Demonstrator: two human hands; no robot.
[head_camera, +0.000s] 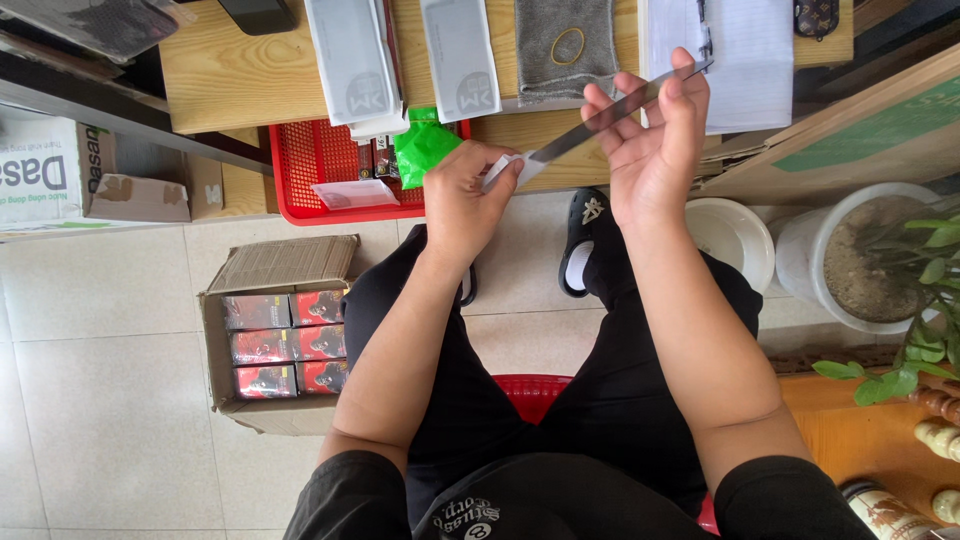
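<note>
My right hand (650, 150) grips a thin dark glass sheet (610, 115) edge-on above my lap, near the table (230, 70). My left hand (462, 205) pinches a white tab (505, 168) at its lower corner, so peeling seems barely begun; the film looks mostly on.

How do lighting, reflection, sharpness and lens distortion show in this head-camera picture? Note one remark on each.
Head view: even, soft daylight with faint shadows on the floor tiles; the thin dark sheet held between the left hand and right hand shows a pale sheen; hands and cardboard box are sharp; the wide lens bends the desk edge near the frame's sides.
</note>
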